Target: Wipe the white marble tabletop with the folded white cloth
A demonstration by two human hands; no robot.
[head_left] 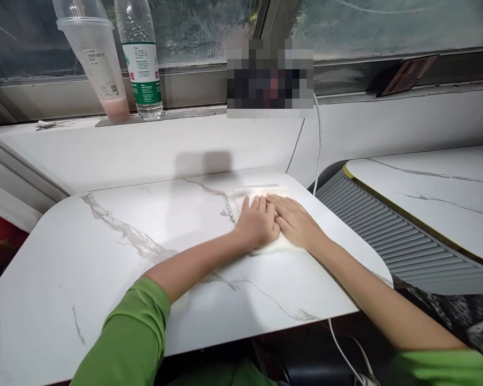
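A pale cloth or tissue (279, 245) lies flat on the white marbled table (116, 279), toward its right back part. My left hand (258, 222) presses down on it, palm down, with the fingers a little apart. Beside it, touching it, my right hand (295, 219) also rests on the cloth, its fingers stretched out and lying close together. Both palms hide the middle of the cloth.
On the window ledge stand a plastic cup with pink drink (100, 69) and a water bottle (141, 75). A blurred-out object (269, 80) and a dark flat item (408, 75) are farther right. A white cable (319, 145) hangs behind the table. Another table (438, 182) is at right.
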